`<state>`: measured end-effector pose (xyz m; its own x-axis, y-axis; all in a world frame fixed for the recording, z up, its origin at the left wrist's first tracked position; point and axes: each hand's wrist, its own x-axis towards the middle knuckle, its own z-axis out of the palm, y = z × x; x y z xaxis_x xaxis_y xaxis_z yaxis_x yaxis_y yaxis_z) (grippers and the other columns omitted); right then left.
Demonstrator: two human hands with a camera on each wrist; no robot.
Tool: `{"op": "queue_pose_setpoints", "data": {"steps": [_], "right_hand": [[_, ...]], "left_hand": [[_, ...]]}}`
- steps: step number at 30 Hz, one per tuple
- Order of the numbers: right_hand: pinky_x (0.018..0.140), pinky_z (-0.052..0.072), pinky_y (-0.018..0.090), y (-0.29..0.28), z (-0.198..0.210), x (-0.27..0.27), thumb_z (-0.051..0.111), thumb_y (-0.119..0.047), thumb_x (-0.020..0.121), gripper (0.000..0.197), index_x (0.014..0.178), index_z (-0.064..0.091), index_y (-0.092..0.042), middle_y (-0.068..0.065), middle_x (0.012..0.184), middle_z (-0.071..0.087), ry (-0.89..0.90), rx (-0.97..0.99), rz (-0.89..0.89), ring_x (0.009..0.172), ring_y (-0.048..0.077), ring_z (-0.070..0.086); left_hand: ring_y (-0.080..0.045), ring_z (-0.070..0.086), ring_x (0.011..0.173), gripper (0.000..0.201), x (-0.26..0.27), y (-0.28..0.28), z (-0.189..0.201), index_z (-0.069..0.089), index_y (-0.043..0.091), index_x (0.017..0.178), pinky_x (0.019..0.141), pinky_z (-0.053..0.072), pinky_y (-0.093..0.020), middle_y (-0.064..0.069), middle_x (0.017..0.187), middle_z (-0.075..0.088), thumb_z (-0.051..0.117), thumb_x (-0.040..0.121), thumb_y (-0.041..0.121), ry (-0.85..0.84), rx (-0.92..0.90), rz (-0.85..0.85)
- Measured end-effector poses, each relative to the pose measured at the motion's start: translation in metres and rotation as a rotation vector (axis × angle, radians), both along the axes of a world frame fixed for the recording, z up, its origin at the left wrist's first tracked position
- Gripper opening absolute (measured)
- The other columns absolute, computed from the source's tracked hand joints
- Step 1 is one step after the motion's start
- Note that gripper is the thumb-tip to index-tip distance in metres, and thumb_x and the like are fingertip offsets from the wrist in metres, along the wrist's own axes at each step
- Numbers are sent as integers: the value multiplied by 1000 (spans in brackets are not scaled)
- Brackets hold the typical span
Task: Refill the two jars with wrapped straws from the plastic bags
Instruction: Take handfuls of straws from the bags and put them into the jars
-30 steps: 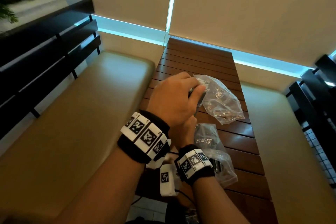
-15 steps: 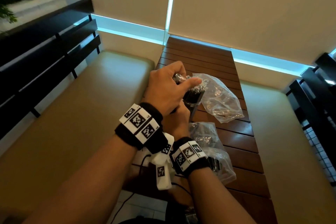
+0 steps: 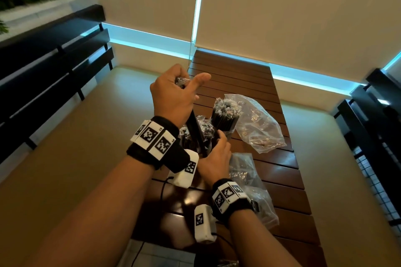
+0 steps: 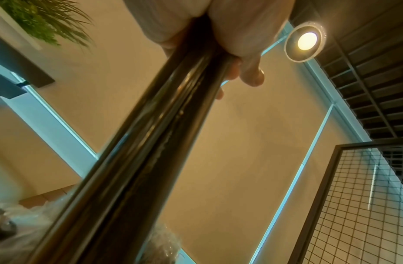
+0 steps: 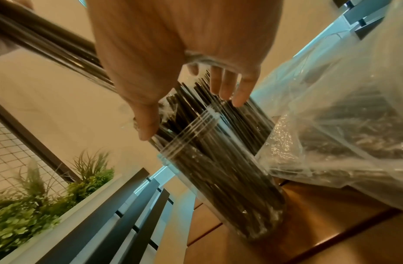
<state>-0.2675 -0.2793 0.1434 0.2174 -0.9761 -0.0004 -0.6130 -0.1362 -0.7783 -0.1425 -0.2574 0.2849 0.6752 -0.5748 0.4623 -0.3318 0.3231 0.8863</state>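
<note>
Our left hand (image 3: 173, 95) has its fingers clamped on a bundle of black wrapped straws (image 3: 196, 134), long axis pointing steeply down toward the clear straw-filled jar (image 5: 220, 160) just below, whose rim our right hand (image 3: 217, 158) grips.
</note>
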Motion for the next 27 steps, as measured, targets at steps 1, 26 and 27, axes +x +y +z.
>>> {"op": "queue_pose_setpoints", "data": {"steps": [1,26,27], "right_hand": [[108,35,44,-2,-3,1,79,-51,63,104,147,22,-26,4,141,33,13,34,32,132,26,33],[77,55,38,-19,-17,-6,52,-73,76,52,93,51,-24,-2,92,67,183,-17,150,87,21,64],[76,55,37,-19,-16,-6,54,-69,78,45,90,51,-25,-3,90,67,179,-15,147,85,21,65]], "left_hand": [[-24,63,50,46,1,-1,-2,46,10,67,51,55,-30,-2,56,48,82,76,37,0,6,14],[-31,66,55,52,21,-28,-32,43,15,68,71,55,-40,-6,52,57,70,79,58,-110,65,194],[-30,66,56,51,19,-30,-32,45,15,68,68,56,-42,-7,53,58,70,79,57,-105,60,190]]}}
